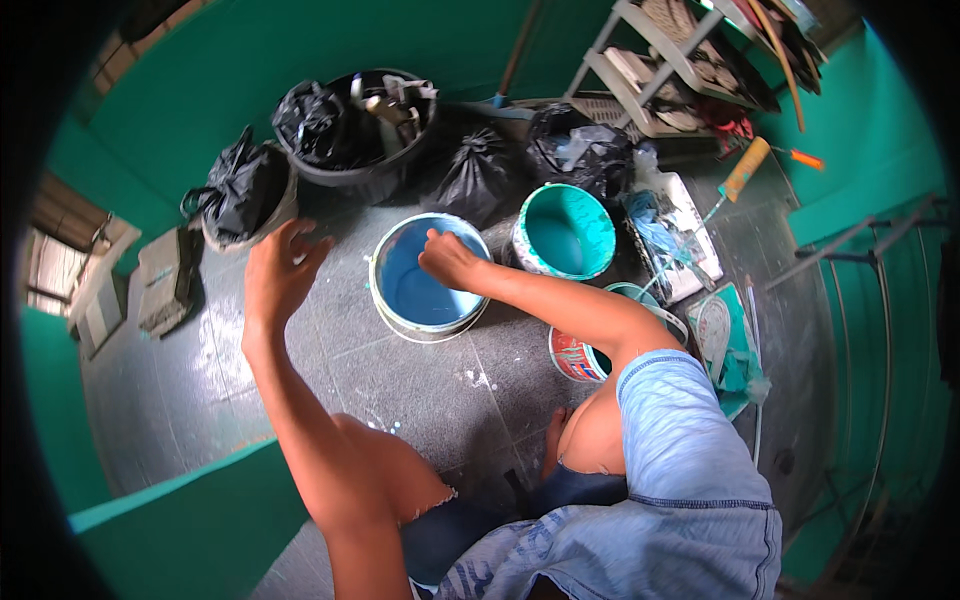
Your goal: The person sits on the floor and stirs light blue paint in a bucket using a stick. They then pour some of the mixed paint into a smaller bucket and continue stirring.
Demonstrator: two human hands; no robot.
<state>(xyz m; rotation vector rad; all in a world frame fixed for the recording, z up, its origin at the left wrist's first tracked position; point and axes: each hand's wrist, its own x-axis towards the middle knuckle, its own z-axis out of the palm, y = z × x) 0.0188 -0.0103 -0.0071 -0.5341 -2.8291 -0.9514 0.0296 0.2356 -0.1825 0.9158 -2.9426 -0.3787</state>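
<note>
The blue pail [375, 290] stands on the grey floor [400, 375], in front of the person, with blue paint [420, 297] inside. Seen from above it is round, so no side is longer than another. Its thin wire handle [425, 340] hangs down at the near side.

The right hand [449, 262] is the nearer one — it is over the mouth of the blue pail, coming in across the right part of the rim. Its fingers are bent in toward the palm. I cannot tell if they are closed all the way or hold something small, or if the wrist touches the rim. The paint lies below these fingers and a bit to their left and near side.

The left hand [284, 272] is up in the air, left of the blue pail and apart from it. Its fingers are bent but spread, with a gap between them and the thumb, and I see nothing in that gap. From these fingers, the blue pail lies to the right.

Just right of the blue pail is a green pail [562, 205]. A red pail [572, 355] sits to its right and nearer the person. Behind it are a black bag [478, 178] and a black tub [352, 182] — the tub is more to the left.
</note>
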